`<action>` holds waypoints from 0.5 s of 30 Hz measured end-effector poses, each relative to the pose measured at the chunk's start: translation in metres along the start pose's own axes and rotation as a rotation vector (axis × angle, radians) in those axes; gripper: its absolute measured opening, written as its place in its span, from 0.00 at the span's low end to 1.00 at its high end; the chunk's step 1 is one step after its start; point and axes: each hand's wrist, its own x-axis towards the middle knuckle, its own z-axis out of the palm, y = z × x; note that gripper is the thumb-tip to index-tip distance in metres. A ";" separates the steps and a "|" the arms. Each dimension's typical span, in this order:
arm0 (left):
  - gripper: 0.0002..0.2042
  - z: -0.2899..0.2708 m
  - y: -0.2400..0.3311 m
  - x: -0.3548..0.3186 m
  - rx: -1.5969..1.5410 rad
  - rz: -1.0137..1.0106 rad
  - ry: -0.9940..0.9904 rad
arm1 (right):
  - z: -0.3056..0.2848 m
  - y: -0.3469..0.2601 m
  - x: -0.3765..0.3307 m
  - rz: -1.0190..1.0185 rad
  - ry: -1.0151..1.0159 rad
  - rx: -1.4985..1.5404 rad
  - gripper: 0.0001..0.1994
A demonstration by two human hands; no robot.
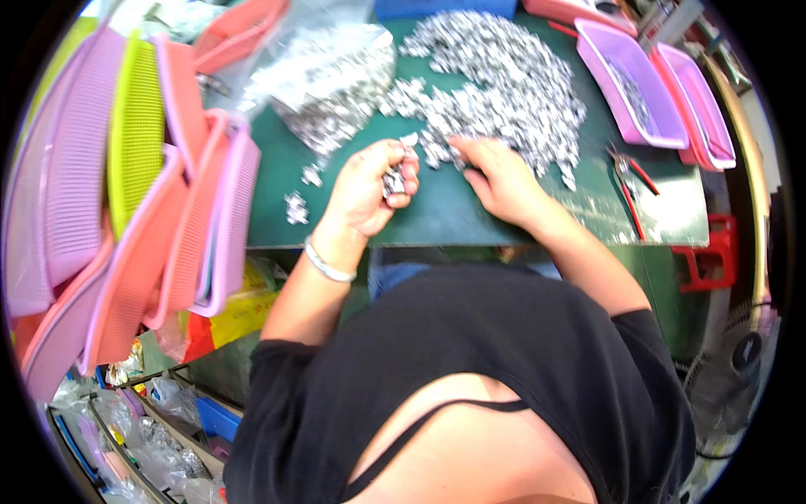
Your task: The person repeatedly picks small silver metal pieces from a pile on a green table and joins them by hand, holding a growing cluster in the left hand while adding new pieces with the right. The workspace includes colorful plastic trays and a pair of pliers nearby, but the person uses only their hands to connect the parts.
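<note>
My left hand (374, 181), with a silver bangle (329, 262) at the wrist, is curled around several small silvery metal parts (395, 179). Some of them stick out between thumb and fingers. My right hand (502, 178) rests at the near edge of a big heap of the same metal parts (512, 92); its fingertips touch the heap, and whether they pinch a part is hidden. Left of the heap lies a clear plastic bag (336, 80) full of such parts. A small cluster of parts (295, 207) sits on the green table (437, 220) beside my left wrist.
Stacked pink, purple and lime plastic baskets (138, 126) crowd the left side. At the right stand a purple tray (592, 55) with small parts in it and a pink tray (701, 109). Red-handled pliers (627, 181) lie near the table's right edge, with a red stool (712, 252) below.
</note>
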 end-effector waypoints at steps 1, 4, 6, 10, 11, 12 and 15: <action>0.06 -0.001 0.011 0.001 -0.019 0.025 -0.028 | 0.000 0.001 0.000 -0.023 0.012 -0.018 0.22; 0.08 0.010 0.055 -0.006 0.006 0.157 0.012 | -0.001 -0.004 0.003 -0.034 -0.019 -0.059 0.22; 0.07 0.019 0.087 -0.010 0.081 0.278 0.022 | 0.000 -0.007 0.003 -0.069 -0.012 -0.108 0.21; 0.07 0.022 0.152 -0.010 0.269 0.529 0.129 | 0.003 -0.007 0.004 -0.082 -0.014 -0.079 0.21; 0.07 0.020 0.166 -0.002 0.363 0.583 0.211 | 0.003 -0.005 0.003 -0.081 -0.005 -0.074 0.21; 0.07 0.018 0.179 0.005 0.456 0.638 0.301 | 0.004 -0.005 0.003 -0.070 0.004 -0.067 0.21; 0.06 0.006 0.201 0.030 0.915 0.566 0.455 | 0.005 -0.002 0.000 -0.022 0.036 -0.059 0.20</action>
